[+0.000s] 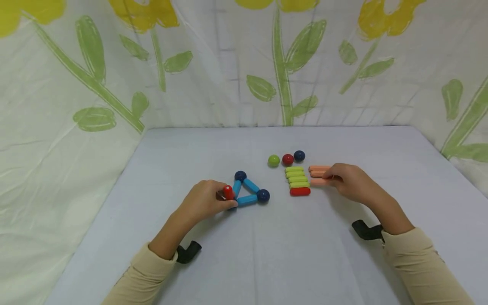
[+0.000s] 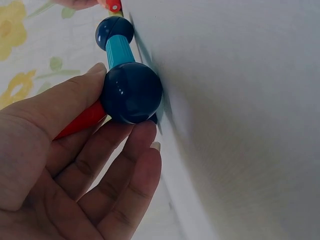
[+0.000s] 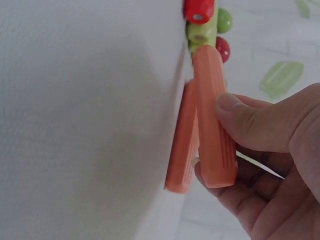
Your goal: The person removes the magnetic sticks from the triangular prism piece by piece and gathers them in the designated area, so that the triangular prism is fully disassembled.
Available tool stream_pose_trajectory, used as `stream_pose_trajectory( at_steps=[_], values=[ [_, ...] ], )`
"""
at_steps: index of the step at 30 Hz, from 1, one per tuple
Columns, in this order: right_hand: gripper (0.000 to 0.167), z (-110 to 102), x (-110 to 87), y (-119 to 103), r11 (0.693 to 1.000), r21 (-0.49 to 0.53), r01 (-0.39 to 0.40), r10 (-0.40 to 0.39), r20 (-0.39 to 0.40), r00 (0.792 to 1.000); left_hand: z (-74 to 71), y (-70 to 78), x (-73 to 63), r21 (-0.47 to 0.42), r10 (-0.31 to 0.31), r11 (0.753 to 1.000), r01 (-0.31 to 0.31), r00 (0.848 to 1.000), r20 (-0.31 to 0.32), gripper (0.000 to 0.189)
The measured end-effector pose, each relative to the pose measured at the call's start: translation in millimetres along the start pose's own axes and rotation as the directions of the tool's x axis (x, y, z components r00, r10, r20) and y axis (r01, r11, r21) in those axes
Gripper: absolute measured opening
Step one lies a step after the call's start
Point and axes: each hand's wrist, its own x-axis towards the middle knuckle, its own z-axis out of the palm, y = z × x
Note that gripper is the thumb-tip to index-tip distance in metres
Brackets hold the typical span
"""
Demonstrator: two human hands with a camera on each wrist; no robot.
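Note:
My left hand [image 1: 206, 199] holds the near-left corner of a flat triangle, where thumb and fingers grip a dark blue ball [image 2: 131, 92]. A red magnetic stick [image 1: 228, 192] stands up from that corner, partly hidden by the hand. Blue sticks [image 1: 248, 200] form the triangle's sides, and dark blue balls [image 1: 263, 195] sit at its other corners. Over to the right, my right hand [image 1: 352, 184] pinches an orange magnetic stick [image 3: 215, 120] between thumb and fingers. Just behind it on the table lie more orange sticks [image 1: 318, 168].
Yellow-green sticks [image 1: 297, 179] lie in a row left of the right hand, with a red stick [image 1: 300, 192] in front. Behind them sit a green ball [image 1: 273, 160], a red ball [image 1: 287, 159] and a dark blue ball [image 1: 299, 156]. A flowered curtain [image 1: 228, 84] hangs behind the table.

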Motion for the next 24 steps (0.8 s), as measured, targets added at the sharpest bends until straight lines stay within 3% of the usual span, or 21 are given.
stream_pose_trajectory(
  at_steps=[7, 24],
  values=[
    [0.017, 3.1, 1.5, 6.5, 0.999, -0.036, -0.04, 0.042, 0.05, 0.998, 0.6, -0.4, 0.0, -0.003, -0.002, 1.0, 0.002, 1.0, 0.002, 0.017],
    [0.014, 6.1, 9.4, 5.2, 0.985, -0.168, -0.04, 0.035, -0.029, 0.999, 0.4, -1.1, -0.3, -0.013, 0.006, 1.0, -0.006, 1.0, 0.0, 0.016]
  ],
)
